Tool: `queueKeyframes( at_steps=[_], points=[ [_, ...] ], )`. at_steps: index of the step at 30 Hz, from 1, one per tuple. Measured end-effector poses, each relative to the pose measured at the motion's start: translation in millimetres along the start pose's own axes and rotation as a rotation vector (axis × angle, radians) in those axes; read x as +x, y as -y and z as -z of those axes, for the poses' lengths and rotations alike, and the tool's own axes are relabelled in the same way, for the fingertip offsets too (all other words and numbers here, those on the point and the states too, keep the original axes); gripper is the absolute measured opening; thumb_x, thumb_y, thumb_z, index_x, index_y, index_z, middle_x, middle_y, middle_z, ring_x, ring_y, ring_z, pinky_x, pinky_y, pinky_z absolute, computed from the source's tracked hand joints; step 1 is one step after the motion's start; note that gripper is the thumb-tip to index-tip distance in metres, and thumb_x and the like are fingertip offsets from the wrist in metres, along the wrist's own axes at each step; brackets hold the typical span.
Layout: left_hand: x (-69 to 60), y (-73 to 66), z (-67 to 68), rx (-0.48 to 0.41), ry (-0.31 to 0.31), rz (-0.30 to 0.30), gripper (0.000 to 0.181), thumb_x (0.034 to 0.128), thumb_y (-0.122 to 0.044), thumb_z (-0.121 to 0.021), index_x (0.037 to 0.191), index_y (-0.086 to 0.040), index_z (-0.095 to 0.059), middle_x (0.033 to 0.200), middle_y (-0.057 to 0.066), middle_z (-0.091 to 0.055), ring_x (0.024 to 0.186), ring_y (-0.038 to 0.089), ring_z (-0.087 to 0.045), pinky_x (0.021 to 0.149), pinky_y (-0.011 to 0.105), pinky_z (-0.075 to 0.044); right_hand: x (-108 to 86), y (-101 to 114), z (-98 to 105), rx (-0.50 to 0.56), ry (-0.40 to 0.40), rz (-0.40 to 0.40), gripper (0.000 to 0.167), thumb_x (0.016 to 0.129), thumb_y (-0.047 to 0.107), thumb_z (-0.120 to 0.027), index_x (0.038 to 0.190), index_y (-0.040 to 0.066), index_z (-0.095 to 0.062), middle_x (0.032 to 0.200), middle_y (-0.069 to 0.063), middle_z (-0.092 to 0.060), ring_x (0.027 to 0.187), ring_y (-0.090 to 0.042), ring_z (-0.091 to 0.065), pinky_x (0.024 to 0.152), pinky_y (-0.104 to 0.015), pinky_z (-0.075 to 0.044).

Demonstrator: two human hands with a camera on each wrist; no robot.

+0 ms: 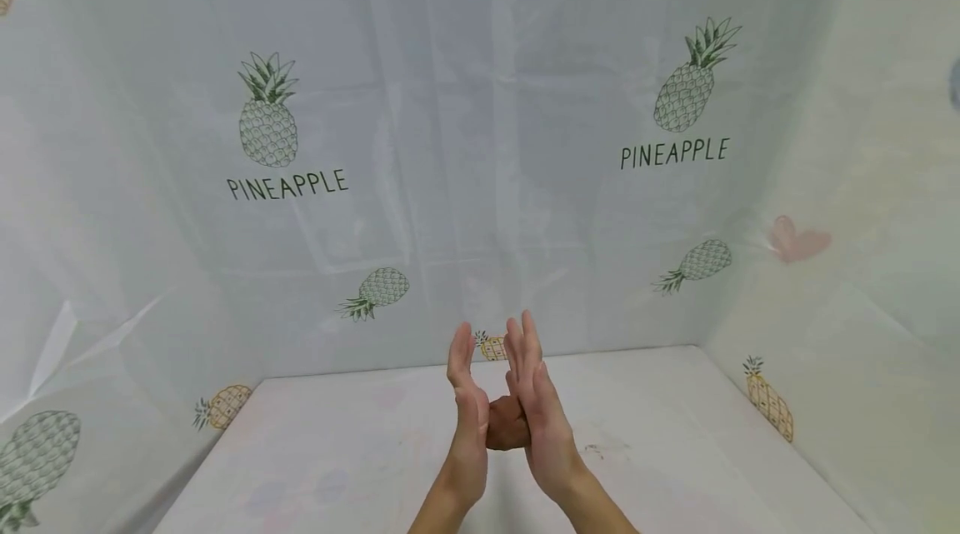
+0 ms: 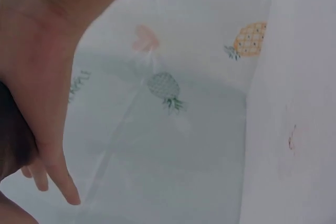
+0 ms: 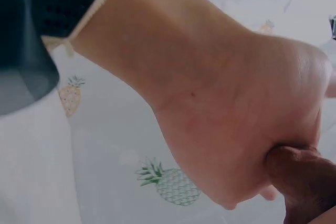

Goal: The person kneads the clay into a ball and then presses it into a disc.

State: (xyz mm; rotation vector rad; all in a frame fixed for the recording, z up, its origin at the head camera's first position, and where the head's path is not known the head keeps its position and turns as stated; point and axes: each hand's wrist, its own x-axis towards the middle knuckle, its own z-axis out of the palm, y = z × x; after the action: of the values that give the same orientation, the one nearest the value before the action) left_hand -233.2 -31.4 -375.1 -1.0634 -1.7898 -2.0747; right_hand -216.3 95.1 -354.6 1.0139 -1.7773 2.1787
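Observation:
A reddish-brown lump [image 1: 507, 423], resembling clay or dough, is held between two facing palms above the table. My left hand [image 1: 468, 417] presses its left side, fingers pointing up and slightly bent. On the other side, the palm of my right hand [image 1: 546, 426] lies against it with the fingers extended upward. In the left wrist view the lump [image 2: 13, 135] appears dark and is cut off by the left edge. The right wrist view shows part of the lump [image 3: 302, 177] against a palm; the rest is out of frame.
Beneath the hands is a white table [image 1: 337, 434] with faint coloured blotches. Small reddish-brown marks [image 1: 595, 451] lie right of the hands. A pale curtain [image 1: 465, 209] printed with pineapples encloses the back and sides. A dark device [image 3: 58, 9] with a beige strap shows at a wrist.

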Motion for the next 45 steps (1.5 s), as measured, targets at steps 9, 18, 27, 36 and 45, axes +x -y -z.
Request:
queueKeyframes(
  at_steps=[9,18,27,36,45],
  points=[
    [-7.6,-16.9,-7.0,-0.016,0.051,-0.127,0.061,0.1129,-0.048,0.000,0.169,-0.030,0.016,0.175,-0.007,0.022,0.158,0.016,0.026,0.115,0.072,0.018,0.9,-10.0,2.0,0.097,0.071,-0.074,0.056,0.113,0.044,0.004,0.167,0.042,0.020,0.177,0.007,0.016,0.163,-0.019,0.017,0.127,-0.063,0.015],
    [-4.3,-15.9,-5.3,0.065,-0.093,-0.123,0.066,0.1115,-0.059,-0.007,0.170,-0.032,0.010,0.174,-0.011,0.020,0.154,0.016,0.025,0.115,0.068,0.014,-3.7,-13.0,-10.1,0.200,0.127,-0.145,0.055,0.113,0.050,0.002,0.163,0.048,0.024,0.175,0.008,0.023,0.162,-0.028,0.020,0.127,-0.063,0.014],
    [-1.2,-2.4,5.4,0.027,-0.133,-0.014,0.068,0.1057,-0.069,-0.004,0.167,-0.045,0.014,0.172,0.004,0.013,0.150,0.017,-0.013,0.123,0.053,-0.009,-10.1,-1.5,-19.5,0.123,0.122,-0.095,0.055,0.111,0.047,0.005,0.162,0.047,0.026,0.156,-0.014,-0.045,0.156,-0.012,-0.014,0.127,-0.045,0.002],
    [-10.6,-5.4,-4.1,0.030,-0.045,0.029,0.066,0.1087,-0.064,-0.003,0.167,-0.041,0.019,0.046,0.008,-0.037,0.058,-0.006,-0.041,0.099,0.040,-0.046,-10.1,10.5,-16.3,0.075,0.138,0.120,0.057,0.110,0.039,0.008,0.166,0.040,0.022,0.060,-0.007,-0.025,0.053,-0.021,-0.020,0.113,-0.027,-0.033],
    [-18.2,-12.6,-20.9,0.001,0.085,-0.031,0.060,0.1105,-0.053,0.004,0.166,-0.040,0.022,0.176,-0.012,0.020,0.159,0.009,0.024,0.115,0.078,0.011,-13.2,16.3,-9.2,0.034,0.063,0.076,0.057,0.111,0.041,0.002,0.164,0.049,0.020,0.175,0.008,0.027,0.049,-0.016,-0.025,0.045,-0.026,-0.025]
  ],
)
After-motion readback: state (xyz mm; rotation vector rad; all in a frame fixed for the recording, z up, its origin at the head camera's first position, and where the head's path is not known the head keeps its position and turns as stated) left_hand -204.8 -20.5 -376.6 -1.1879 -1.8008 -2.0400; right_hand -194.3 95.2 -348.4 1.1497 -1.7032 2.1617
